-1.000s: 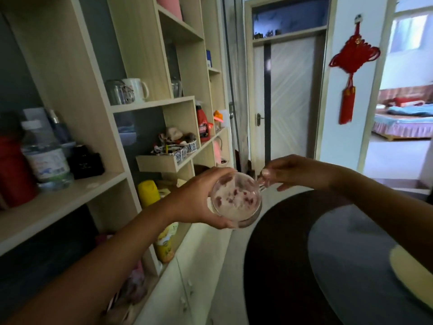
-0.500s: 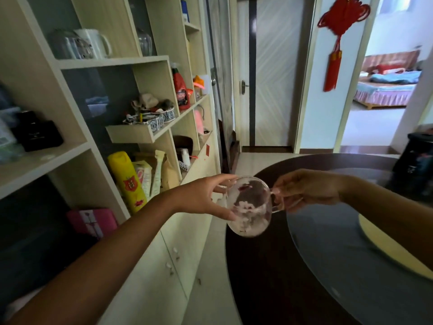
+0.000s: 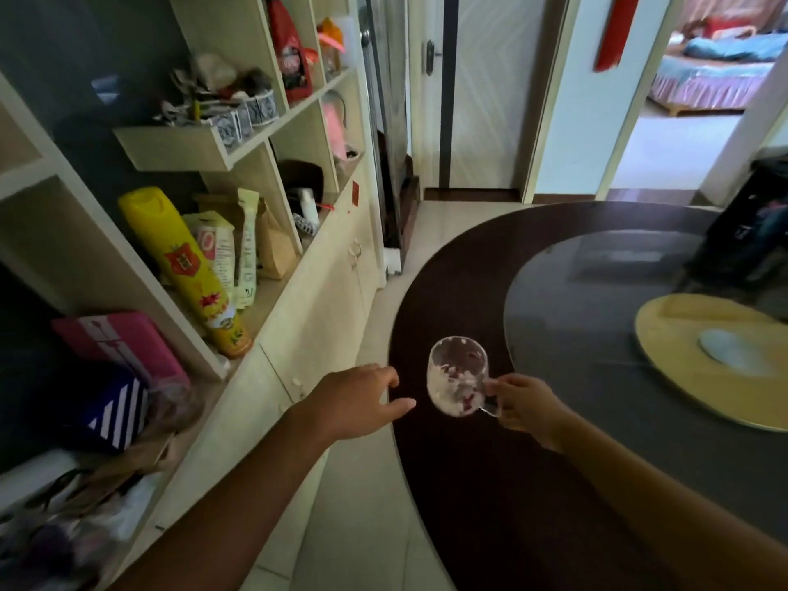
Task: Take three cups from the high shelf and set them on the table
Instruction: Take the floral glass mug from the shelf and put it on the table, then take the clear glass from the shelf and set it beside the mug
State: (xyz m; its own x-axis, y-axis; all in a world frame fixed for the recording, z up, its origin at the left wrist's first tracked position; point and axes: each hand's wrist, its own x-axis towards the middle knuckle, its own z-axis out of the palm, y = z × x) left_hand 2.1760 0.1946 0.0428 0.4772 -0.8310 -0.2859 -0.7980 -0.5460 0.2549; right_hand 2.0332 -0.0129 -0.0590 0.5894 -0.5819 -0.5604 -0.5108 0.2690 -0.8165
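Note:
A clear glass cup point(image 3: 456, 377) with white and red flower prints hangs over the dark rim of the round table point(image 3: 469, 484). My right hand point(image 3: 522, 405) pinches its handle from the right. My left hand point(image 3: 362, 398) is just left of the cup, fingers spread, apart from the glass and holding nothing. The high shelf with the other cups is out of view.
A wooden shelf unit point(image 3: 264, 300) with a yellow bottle point(image 3: 187, 270), boxes and packets runs along the left. On the table lie a grey glass turntable point(image 3: 588, 292), a yellow round mat point(image 3: 703, 360) and a black object point(image 3: 746, 232). A tiled floor strip separates shelf and table.
The view tilted down, so the upper shelves left the frame. The cup came down towards the table edge in my right hand. My left hand let go of it and drew away left.

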